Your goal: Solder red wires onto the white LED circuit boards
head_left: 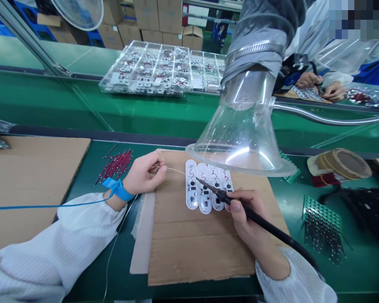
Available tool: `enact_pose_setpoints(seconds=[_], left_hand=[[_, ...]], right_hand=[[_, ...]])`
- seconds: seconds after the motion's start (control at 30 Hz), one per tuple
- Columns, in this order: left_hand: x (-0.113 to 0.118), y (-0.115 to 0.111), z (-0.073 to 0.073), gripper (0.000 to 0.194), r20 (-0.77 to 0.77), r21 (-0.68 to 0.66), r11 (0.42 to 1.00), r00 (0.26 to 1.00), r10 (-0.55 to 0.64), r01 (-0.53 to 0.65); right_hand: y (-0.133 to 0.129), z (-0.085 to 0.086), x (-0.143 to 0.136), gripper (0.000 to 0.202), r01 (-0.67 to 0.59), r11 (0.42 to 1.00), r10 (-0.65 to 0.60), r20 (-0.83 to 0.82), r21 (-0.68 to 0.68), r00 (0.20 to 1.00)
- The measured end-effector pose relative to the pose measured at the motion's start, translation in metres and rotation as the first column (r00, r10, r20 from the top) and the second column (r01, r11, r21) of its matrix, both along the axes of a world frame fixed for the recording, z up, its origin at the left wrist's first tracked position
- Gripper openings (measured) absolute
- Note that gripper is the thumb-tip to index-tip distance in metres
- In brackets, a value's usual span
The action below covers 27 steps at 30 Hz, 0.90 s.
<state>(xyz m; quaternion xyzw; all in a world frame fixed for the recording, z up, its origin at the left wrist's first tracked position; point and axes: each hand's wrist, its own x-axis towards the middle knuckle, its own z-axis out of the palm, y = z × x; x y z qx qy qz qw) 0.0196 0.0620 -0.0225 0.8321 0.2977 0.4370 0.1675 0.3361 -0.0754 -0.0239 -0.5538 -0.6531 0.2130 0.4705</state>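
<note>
My right hand (248, 212) grips a black soldering iron (222, 195), its tip close to the leftmost of several white oblong circuit boards (192, 198). The boards stand side by side on a brown cardboard sheet (189, 248), with small red wires on their upper halves. My left hand (147, 172), with a blue wrist strap (121, 190), pinches a thin solder wire (176, 170) that reaches toward the same board. Whether iron tip and solder touch the board I cannot tell. A bundle of red wires (116, 165) lies left of my left hand.
A clear fume hood (243, 139) hangs low over the boards. Green perforated boards (322, 214), a tape roll (339, 166) and a black cloth-like item (363, 210) lie at right. Parts trays (151, 69) stand behind; a co-worker's hands (322, 86) work across the bench.
</note>
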Motion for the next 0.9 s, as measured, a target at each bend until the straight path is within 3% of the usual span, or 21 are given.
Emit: enact_pose_setpoints(seconds=[0.1,0.23,0.43,0.67,0.9], left_hand=[[0.001,-0.004,0.002,0.014,-0.015,-0.009,1.0,1.0,-0.008,0.008],[0.009,-0.016,0.008,0.014,-0.025,-0.017,0.993,0.993,-0.118,0.118],[0.043,-0.039,0.019,0.007,-0.054,-0.021,0.962,0.961,-0.272,0.272],[0.087,-0.049,0.015,0.007,-0.056,0.012,0.964,0.962,-0.266,0.267],[0.091,-0.055,0.009,0.007,-0.136,-0.04,0.964,0.954,-0.267,0.263]], right_hand=[[-0.015,-0.005,0.012,0.011,0.067,0.998,-0.068,-0.044,-0.021,0.997],[-0.042,-0.009,0.023,0.007,0.145,0.989,-0.146,-0.132,-0.015,0.98],[-0.077,-0.008,0.033,0.016,0.309,0.951,-0.299,-0.2,0.023,0.933],[-0.082,-0.011,0.048,0.023,0.354,0.935,-0.333,-0.258,0.035,0.907],[-0.091,-0.023,0.049,0.029,0.428,0.904,-0.414,-0.265,-0.006,0.871]])
